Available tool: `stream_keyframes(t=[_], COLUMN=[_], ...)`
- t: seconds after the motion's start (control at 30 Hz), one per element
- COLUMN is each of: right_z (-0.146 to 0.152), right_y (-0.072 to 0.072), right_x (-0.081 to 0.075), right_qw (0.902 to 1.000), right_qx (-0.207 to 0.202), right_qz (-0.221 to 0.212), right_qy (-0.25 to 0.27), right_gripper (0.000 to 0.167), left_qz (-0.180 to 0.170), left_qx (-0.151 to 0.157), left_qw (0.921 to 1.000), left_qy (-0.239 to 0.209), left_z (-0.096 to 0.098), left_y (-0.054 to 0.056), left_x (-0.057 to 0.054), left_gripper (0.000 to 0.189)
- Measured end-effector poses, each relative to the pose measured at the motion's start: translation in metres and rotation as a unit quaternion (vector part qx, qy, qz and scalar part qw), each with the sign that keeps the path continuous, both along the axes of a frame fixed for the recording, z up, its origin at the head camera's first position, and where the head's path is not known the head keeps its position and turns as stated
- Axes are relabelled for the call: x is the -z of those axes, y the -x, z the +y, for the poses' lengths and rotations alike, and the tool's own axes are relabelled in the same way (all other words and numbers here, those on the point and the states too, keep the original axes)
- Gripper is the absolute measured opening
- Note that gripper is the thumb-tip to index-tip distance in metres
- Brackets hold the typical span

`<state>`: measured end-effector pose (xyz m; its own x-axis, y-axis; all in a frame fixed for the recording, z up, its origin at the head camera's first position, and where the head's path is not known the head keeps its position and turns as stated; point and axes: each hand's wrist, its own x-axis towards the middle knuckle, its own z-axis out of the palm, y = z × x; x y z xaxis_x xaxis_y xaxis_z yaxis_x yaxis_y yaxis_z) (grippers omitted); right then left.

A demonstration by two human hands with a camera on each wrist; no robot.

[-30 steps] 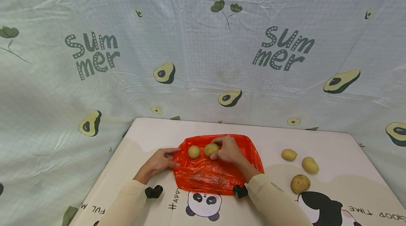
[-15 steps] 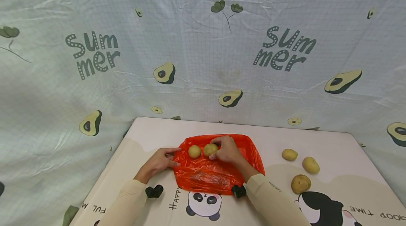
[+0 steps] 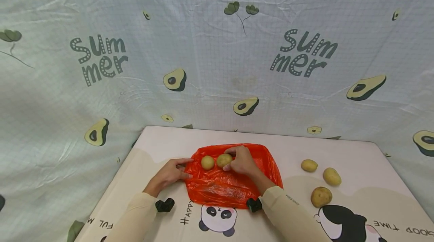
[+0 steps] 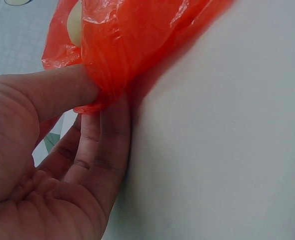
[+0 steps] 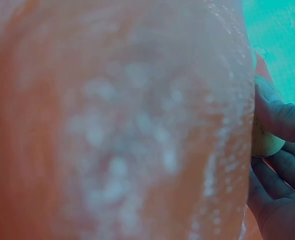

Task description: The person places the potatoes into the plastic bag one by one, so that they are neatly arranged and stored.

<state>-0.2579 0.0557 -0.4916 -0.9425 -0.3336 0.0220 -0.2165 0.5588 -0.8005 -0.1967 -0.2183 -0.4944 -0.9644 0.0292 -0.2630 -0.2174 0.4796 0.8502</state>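
Observation:
A red plastic bag [image 3: 227,193] lies spread on the table, its mouth facing up. My left hand [image 3: 169,175] pinches the bag's left edge; in the left wrist view the thumb [image 4: 62,92] lies over the red film and the fingers are beneath it. Inside the bag, my right hand [image 3: 243,162] grips a potato [image 3: 223,161] between thumb and fingers. Just left of it sits another potato [image 3: 207,163], apart from both hands. The right wrist view is mostly blocked by blurred bag film, with part of the held potato [image 5: 265,137] showing at the right.
Right of the bag, three more potatoes lie on the table: a small one [image 3: 309,165], a middle one [image 3: 332,176] and a larger one [image 3: 321,197]. A patterned curtain [image 3: 217,65] hangs behind the table's back edge.
The right hand and the potato it holds have shifted very slightly left, toward the other potato. The left hand stays at the bag's edge.

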Motion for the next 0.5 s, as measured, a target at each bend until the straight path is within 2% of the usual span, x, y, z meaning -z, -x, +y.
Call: stream_keyframes(t=[0.27, 0.5], right_z=[-0.0007, -0.0007], right_y=[0.0035, 0.0060], right_x=[0.0035, 0.0045], right_qw=[1.0000, 0.9999], right_qx=[0.000, -0.006], right_qz=[-0.001, 0.015], right_qy=[0.002, 0.003], right_gripper=[0.042, 0.040], left_qz=[0.001, 0.001], left_qx=[-0.002, -0.002], left_qw=[1.0000, 0.9999], left_qy=[-0.001, -0.011], left_z=[0.0004, 0.0008], left_y=[0.0007, 0.0026], left_x=[0.0012, 0.0030], left_gripper=[0.058, 0.059])
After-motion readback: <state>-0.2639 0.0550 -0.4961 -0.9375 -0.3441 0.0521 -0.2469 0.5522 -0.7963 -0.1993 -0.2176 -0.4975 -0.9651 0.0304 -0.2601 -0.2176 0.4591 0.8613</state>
